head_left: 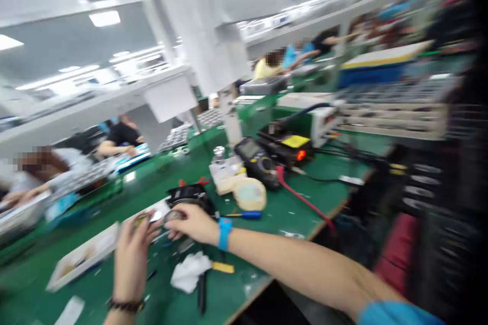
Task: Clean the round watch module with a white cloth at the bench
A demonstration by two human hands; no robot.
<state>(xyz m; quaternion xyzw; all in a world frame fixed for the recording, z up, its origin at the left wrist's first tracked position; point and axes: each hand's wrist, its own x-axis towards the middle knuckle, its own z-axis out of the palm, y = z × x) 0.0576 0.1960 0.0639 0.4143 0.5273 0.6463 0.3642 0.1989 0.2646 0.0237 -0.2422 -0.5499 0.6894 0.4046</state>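
Note:
My left hand (131, 256) is raised over the green bench, fingers curled round a small round part (140, 220) that motion blur keeps me from naming. My right hand (190, 223), with a blue wristband (224, 232), reaches across to it and pinches a small round grey piece (173, 215) beside the left fingers. Just behind both hands sits a black device (190, 195) with red clips. A crumpled white cloth (189, 271) lies below the right wrist.
On the green bench (290, 208): a white tray (82, 256) at left, tape roll (249, 194), blue-handled screwdriver (240, 215), black multimeter (259, 162) with a red lead, a black unit with a yellow label (292, 144). Other people work at benches behind and to the left. The bench edge runs at right.

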